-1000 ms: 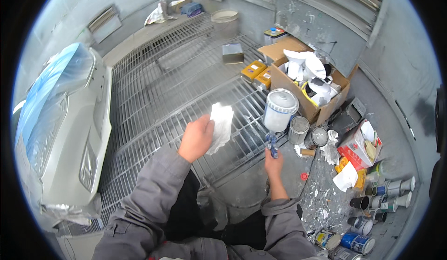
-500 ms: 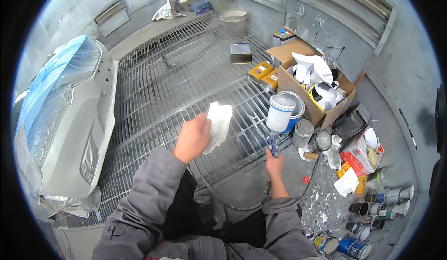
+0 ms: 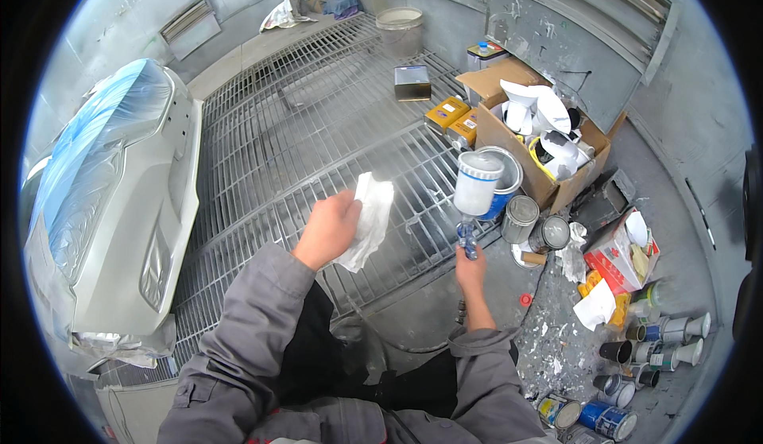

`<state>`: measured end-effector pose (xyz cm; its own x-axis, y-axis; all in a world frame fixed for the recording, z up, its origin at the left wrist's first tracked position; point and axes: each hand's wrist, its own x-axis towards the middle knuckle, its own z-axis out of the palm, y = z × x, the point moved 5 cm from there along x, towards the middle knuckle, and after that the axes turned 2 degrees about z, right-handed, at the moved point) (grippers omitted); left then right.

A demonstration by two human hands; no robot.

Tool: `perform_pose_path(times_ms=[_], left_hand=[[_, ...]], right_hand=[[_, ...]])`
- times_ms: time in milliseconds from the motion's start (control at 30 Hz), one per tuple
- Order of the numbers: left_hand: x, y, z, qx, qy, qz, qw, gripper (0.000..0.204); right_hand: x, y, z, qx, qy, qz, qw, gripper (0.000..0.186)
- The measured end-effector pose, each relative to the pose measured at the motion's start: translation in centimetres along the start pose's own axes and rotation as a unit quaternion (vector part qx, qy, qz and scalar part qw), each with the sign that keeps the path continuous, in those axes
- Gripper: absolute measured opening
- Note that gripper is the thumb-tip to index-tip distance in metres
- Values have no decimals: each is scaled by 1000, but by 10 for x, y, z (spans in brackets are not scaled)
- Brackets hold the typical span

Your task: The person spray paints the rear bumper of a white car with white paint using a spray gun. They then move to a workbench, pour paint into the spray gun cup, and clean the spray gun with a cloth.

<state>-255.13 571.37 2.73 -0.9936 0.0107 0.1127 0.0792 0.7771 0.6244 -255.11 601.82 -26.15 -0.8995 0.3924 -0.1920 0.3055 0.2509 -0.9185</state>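
Near the middle, my left hand (image 3: 327, 228) is closed on a crumpled white wipe (image 3: 370, 221) that hangs over the floor grating. My right hand (image 3: 470, 273), lower and to the right, grips a blue spray gun (image 3: 466, 240). A white paint cup (image 3: 478, 186) with a blue band sits upright on top of the gun. From below my right hand a hose (image 3: 413, 350) curves away to the left across the floor. The wipe and the gun are apart.
A pale car bumper (image 3: 131, 229) partly wrapped in film stands at the left. Metal grating (image 3: 262, 142) covers the floor. To the right are a cardboard box (image 3: 509, 146) of used cups, paint cans (image 3: 520, 217), a red-and-white box (image 3: 616, 261) and several stacked cups (image 3: 675, 330). A bucket (image 3: 400, 34) stands behind.
The wipe has tilted and its lower end has swung slightly left and down. My left hand has shifted a little right. The gun stays upright in my right hand, nearly in the same place.
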Motion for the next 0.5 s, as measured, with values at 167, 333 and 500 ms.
perform_pose_path(times_ms=[167, 333, 500], left_hand=[[7, -10, 13, -115, -29, -12, 993, 25], [8, -17, 25, -147, -96, -32, 984, 29], [8, -1, 30, -72, -116, 33, 990, 26]], right_hand=[[-5, 2, -1, -97, 17, 0, 995, 25], [-6, -2, -7, 36, 20, -39, 998, 33], [-9, -7, -9, -19, -11, -11, 1000, 39]])
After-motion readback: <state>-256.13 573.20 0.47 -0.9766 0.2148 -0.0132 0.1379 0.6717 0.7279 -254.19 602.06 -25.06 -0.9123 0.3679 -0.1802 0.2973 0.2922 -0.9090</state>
